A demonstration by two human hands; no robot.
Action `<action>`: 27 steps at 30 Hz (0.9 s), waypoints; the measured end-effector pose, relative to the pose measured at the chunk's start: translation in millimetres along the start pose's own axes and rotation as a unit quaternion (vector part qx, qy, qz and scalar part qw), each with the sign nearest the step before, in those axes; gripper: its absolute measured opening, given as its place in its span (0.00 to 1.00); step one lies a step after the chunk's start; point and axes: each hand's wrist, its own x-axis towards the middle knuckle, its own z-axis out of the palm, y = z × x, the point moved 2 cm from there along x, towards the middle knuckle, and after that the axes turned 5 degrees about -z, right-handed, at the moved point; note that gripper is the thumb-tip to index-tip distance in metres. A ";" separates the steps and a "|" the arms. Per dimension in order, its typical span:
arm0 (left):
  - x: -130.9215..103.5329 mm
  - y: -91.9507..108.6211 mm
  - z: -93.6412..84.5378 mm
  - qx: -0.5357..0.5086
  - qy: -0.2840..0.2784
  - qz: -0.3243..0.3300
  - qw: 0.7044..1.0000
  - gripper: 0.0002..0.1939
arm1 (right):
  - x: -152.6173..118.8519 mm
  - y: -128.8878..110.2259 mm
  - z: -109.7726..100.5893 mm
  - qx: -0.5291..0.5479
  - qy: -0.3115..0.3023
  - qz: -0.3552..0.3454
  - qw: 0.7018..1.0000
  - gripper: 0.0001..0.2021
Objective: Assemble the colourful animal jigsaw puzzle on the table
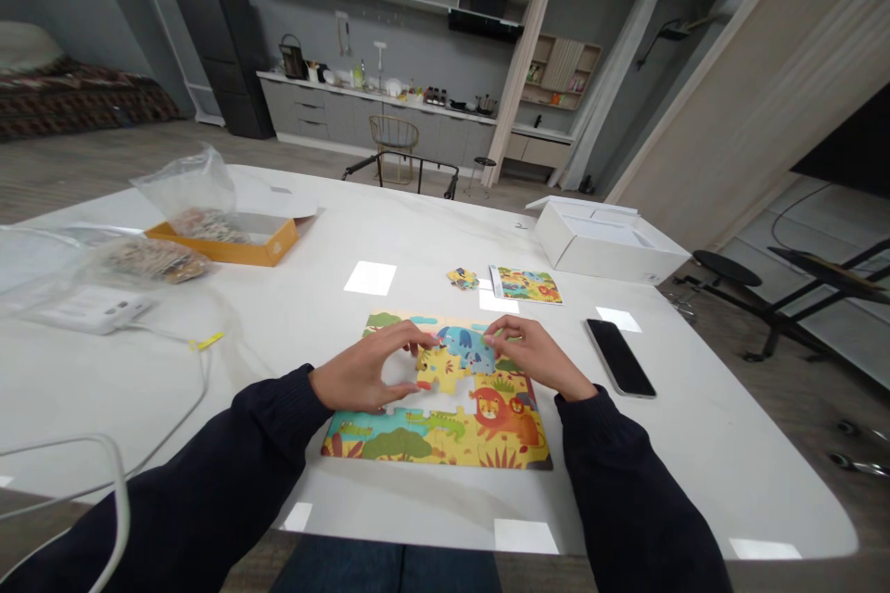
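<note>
Fingers: left hand (368, 369) wide, at yellow piece (439, 371); right hand (537, 356) narrow, at elephants (460, 343); phone (620, 358) near puzzle (445, 445)

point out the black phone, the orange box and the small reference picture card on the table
black phone (620, 358): head view, middle of its dark screen
orange box (240, 252): head view, its front wall
picture card (529, 285): head view, middle of its printed face

Legible text: 0. Printed sheet (527, 285) and white box (604, 239) to its right: markings too small to read.
</note>
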 end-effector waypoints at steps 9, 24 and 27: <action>5.7 12.3 16.2 0.026 0.129 0.006 0.991 0.24 | -6.1 -24.9 37.6 0.143 -0.033 -0.011 0.989 0.23; 7.0 8.3 16.1 0.015 0.013 0.028 0.999 0.20 | -10.2 -11.6 32.5 0.062 -0.130 -0.063 0.988 0.16; 6.6 8.5 16.5 0.007 0.005 0.032 0.999 0.22 | -10.5 -11.5 32.8 0.064 -0.133 -0.064 0.987 0.16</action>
